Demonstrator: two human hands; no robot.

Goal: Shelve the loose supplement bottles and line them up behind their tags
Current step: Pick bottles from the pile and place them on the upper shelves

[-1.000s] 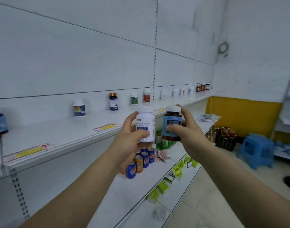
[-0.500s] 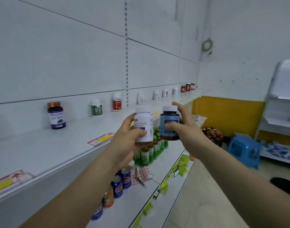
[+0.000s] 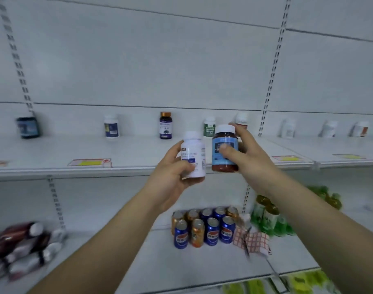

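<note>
While the left hand (image 3: pixel 170 177) grips a white bottle (image 3: pixel 193 154) with a pale, blue-banded label, the right hand (image 3: pixel 244 158) grips an amber bottle (image 3: pixel 224 148), white-capped, blue-labelled, side by side before the shelf (image 3: pixel 54 149). Label text is unreadable.

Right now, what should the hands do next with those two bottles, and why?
Probably reach the left hand forward and stand its white bottle on the upper shelf: it's held in the air, and shelved bottles line the back.
</note>
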